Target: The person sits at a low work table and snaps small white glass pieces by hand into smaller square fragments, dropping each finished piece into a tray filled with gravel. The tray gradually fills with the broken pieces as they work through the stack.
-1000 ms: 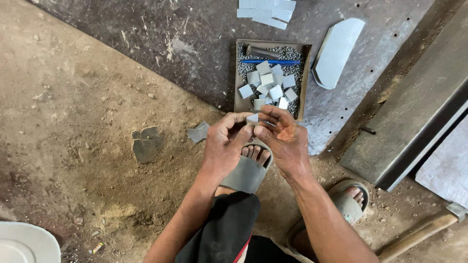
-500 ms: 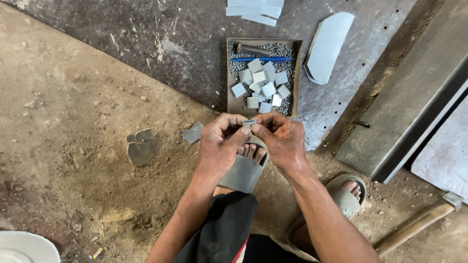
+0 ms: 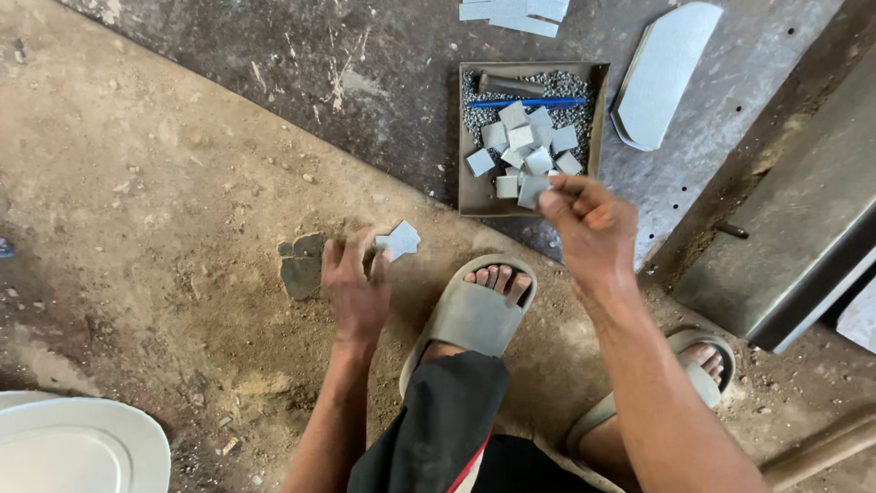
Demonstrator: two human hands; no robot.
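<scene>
Small grey metal piece [image 3: 532,191] pinched in right hand [image 3: 589,228], fingers closed on it, just over near edge of tray [image 3: 470,196] of similar pieces. Could slip and drop into dirt from loose pinch. Left hand [image 3: 354,283] half open, touching cut grey piece [image 3: 400,240] on ground, left of sandal [image 3: 470,315].

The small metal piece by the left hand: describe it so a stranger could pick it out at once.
Start at the shallow brown tray of grey squares on the dark floor plate, then go down-left onto the dirt floor. The small metal piece lies at the fingertips of the left hand. Unlike the tray's plain squares, it lies alone with a notched, jagged outline.
</scene>
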